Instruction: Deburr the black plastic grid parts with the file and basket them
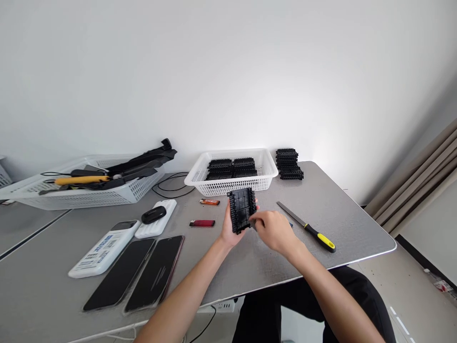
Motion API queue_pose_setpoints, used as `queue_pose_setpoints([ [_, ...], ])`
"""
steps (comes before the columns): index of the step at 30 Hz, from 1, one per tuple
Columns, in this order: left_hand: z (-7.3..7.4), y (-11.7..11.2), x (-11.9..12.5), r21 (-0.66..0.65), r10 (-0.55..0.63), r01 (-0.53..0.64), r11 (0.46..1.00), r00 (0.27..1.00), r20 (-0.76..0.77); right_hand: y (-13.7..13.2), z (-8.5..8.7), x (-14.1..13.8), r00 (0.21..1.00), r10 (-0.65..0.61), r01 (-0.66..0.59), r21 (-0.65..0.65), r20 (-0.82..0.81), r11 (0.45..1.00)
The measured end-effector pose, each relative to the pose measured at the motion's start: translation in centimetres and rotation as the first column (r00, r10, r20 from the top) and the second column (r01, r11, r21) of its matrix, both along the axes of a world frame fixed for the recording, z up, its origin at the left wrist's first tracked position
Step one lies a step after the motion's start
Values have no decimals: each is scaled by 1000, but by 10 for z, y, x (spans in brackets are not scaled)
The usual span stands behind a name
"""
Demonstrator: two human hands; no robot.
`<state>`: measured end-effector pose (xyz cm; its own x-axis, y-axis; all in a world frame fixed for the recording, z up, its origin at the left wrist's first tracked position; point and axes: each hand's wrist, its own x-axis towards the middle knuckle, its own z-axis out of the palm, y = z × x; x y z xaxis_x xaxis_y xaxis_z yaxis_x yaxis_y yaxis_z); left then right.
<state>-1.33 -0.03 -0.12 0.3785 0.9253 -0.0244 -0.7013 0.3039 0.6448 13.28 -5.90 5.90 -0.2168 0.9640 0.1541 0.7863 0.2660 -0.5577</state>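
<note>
My left hand (228, 231) grips a black ribbed plastic part (242, 208), holding it upright above the grey table (339, 214). My right hand (274, 229) is closed at the part's lower right edge; what its fingers pinch is hidden. Behind the hands stands a white basket (264, 177) filled with several of the same black parts (232, 168). A stack of more black parts (288, 164) sits to the right of the basket. A file with a yellow and black handle (307, 226) lies on the table just right of my right hand.
Two lighters, orange (209, 202) and red (202, 223), lie left of the hands. Further left are two phones (137, 271), white power banks (103, 247) and a black earbud case (153, 214). A large white basket (85, 190) holds tools at the far left. The table's edge runs close on the right.
</note>
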Motion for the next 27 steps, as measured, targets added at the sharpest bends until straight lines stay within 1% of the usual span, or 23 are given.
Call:
queue_pose_setpoints([
  [2,0,2,1,9,49,-49,999,999,16,1,5,5,983,0,12,67,-182,998],
  [4,-2,3,1,15,106,-106,994,994,-1,3,5,6,933,65,-26,115,-353,993],
  [6,-4,4,2,26,159,-158,987,986,-40,6,1,5,874,146,-94,132,-463,987],
  [8,-6,4,2,42,189,-186,982,979,-71,10,-6,2,824,175,-128,125,-539,984],
  [12,-7,6,3,115,278,-267,957,956,-92,20,-19,-1,727,130,-88,96,-674,991],
  [16,-4,6,2,128,355,-340,932,925,-132,29,-22,7,660,66,-25,66,-748,997],
  [18,0,5,2,137,386,-365,921,903,-190,32,-22,13,663,24,35,63,-748,997],
  [21,5,2,2,156,435,-407,900,853,-289,34,-23,20,708,-18,127,101,-706,987],
  [24,8,0,4,183,438,-397,899,820,-368,34,-24,21,774,51,124,230,-631,965],
  [27,8,-2,6,218,428,-368,904,800,-421,35,-27,19,854,118,90,369,-506,925],
])
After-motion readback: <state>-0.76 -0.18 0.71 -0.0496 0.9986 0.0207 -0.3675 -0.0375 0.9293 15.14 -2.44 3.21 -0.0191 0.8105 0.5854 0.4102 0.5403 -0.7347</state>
